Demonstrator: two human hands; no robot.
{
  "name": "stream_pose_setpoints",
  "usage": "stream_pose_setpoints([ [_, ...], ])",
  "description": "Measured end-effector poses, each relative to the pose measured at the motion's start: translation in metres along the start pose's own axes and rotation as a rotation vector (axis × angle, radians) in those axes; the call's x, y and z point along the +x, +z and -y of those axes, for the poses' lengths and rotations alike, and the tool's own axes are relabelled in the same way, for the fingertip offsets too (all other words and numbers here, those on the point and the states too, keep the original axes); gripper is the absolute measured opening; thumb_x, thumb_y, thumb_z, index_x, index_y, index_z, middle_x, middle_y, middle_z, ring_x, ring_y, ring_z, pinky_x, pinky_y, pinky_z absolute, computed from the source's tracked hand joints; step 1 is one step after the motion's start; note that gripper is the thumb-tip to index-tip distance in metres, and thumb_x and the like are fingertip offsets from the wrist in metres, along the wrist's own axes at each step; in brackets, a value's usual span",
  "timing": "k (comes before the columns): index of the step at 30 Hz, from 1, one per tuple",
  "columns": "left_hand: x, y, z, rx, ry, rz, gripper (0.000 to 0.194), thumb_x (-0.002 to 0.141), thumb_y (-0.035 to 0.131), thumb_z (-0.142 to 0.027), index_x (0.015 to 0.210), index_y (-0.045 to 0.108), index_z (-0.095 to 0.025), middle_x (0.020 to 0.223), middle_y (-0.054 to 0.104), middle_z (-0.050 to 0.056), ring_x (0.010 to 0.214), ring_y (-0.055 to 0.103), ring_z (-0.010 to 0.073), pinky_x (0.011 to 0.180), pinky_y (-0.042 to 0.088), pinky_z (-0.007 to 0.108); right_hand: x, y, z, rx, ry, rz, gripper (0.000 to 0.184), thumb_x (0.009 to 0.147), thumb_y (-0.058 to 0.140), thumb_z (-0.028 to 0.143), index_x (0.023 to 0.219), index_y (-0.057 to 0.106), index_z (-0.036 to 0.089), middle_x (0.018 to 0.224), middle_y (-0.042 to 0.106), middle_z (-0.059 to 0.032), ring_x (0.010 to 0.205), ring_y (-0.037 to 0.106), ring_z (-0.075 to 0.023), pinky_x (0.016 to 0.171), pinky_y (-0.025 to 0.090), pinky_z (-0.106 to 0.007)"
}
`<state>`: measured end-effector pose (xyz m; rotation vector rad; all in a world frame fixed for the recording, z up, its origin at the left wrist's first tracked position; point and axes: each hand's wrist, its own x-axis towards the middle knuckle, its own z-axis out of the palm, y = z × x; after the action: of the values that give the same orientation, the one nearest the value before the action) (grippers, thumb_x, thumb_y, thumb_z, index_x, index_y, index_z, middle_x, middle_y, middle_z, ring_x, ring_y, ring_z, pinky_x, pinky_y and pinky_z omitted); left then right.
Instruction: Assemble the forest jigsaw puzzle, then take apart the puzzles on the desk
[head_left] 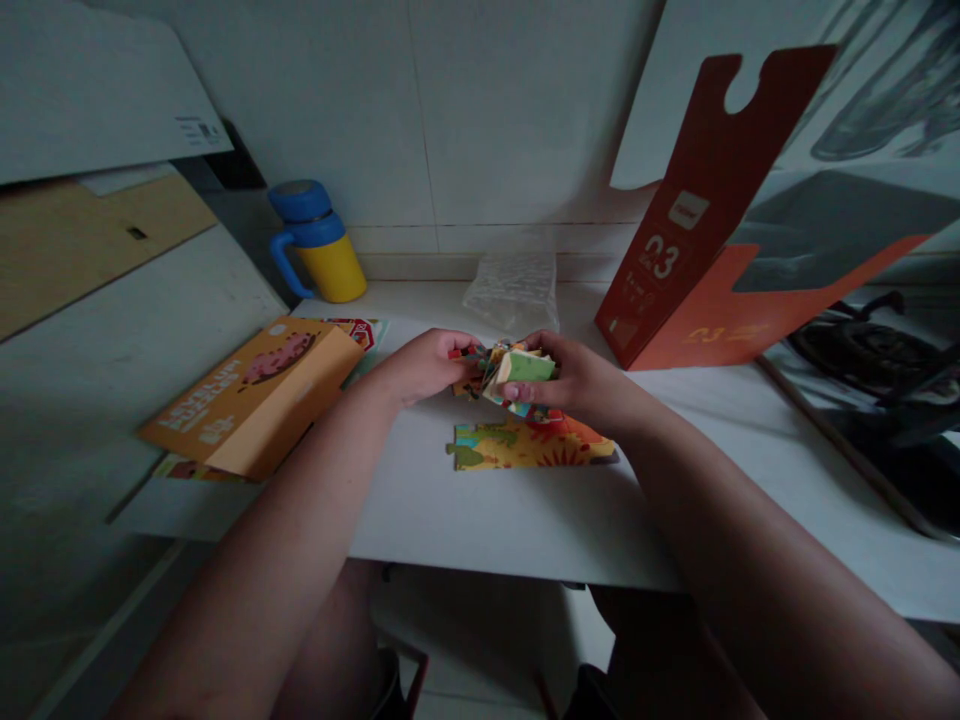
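My right hand (562, 375) is closed around a bunch of colourful jigsaw puzzle pieces (526, 368), a green one facing up. My left hand (437, 365) meets it from the other side, fingers closed on more pieces of the same bunch; its fingertips are partly hidden. Just below both hands, a joined strip of puzzle (517, 450) lies flat on the white table (480, 515). The strip is yellow, orange and teal, with a knob sticking out at its left end. My right hand and the held pieces cover part of its upper edge.
An orange puzzle box (262, 395) lies on printed sheets at the left. Behind it stands a blue and yellow flask (322, 245). A clear plastic bag (517, 285) rests near the wall. To the right are a tall open orange box (675, 290) and a black stove (885, 400).
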<state>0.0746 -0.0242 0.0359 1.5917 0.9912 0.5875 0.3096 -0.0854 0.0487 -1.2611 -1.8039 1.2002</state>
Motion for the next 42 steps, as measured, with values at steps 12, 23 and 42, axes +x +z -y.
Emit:
stream_pose_setpoints([
  [12, 0.003, -0.005, 0.012, 0.017, 0.015, 0.092, 0.017, 0.083, 0.073, -0.029, 0.096, 0.073, -0.018, 0.09, 0.075, 0.002, 0.076, 0.067, 0.0138, 0.073, 0.051, 0.025, 0.003, 0.001, -0.005, 0.176, 0.084, 0.034, 0.06, 0.069, 0.091, 0.059, 0.111, 0.072, 0.021, 0.104, 0.076, -0.0063, 0.092, 0.069, -0.0246, 0.077, 0.054, -0.034],
  [23, 0.009, 0.014, 0.015, -0.187, -0.017, -0.112, 0.027, 0.093, 0.068, -0.047, 0.095, 0.067, -0.02, 0.083, 0.068, 0.001, 0.065, 0.058, 0.0127, 0.057, 0.043, 0.022, 0.004, 0.005, -0.004, 0.241, 0.083, -0.059, 0.063, 0.074, 0.088, 0.065, 0.113, 0.072, 0.018, 0.105, 0.079, -0.0114, 0.088, 0.074, -0.0249, 0.077, 0.059, -0.034],
  [42, -0.003, 0.039, 0.001, 0.389, 0.214, -0.274, 0.053, 0.103, 0.039, -0.07, 0.11, 0.058, -0.021, 0.091, 0.065, 0.006, 0.087, 0.064, 0.023, 0.081, 0.052, 0.037, 0.014, -0.007, -0.013, 0.572, 0.083, -0.34, 0.052, 0.07, 0.091, 0.062, 0.092, 0.075, 0.019, 0.087, 0.078, -0.0096, 0.071, 0.071, -0.0205, 0.062, 0.058, -0.03],
])
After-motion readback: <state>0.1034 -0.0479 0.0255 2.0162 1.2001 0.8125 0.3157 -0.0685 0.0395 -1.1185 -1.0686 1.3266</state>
